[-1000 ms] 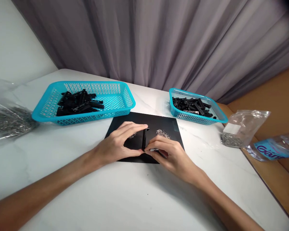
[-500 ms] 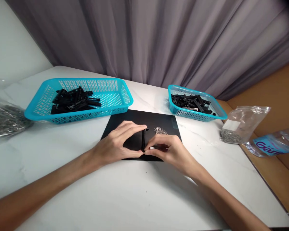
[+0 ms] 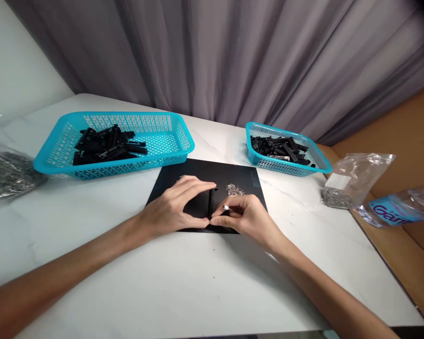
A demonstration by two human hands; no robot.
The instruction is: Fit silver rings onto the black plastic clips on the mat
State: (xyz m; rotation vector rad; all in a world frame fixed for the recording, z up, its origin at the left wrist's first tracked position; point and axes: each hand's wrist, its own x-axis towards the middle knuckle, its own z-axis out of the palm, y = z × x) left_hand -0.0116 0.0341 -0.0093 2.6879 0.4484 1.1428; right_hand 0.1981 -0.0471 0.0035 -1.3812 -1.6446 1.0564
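Observation:
A narrow black part [image 3: 211,202] is held upright in the picture over a black mat [image 3: 198,167]. My left hand [image 3: 175,205] grips it between the fingertips at its far end and the thumb at its near end. My right hand [image 3: 242,214] has its thumb and forefinger pinched at the near end of the part. A thin tool with a white tip [image 3: 226,207] lies within the fingers of my right hand. What the right fingertips pinch is too small to make out. Just beyond that hand is a pile of small metal pieces [image 3: 235,189].
Blue baskets stand at back left [image 3: 182,134] and back right [image 3: 289,170], both holding black parts. A bag of metal pieces [image 3: 339,195] and a plastic bottle [image 3: 397,209] are at right. Another bag [image 3: 10,174] sits far left.
My right hand has turned slightly, and the tool's white tip has moved up and to the right. The left hand keeps its grip on the black part.

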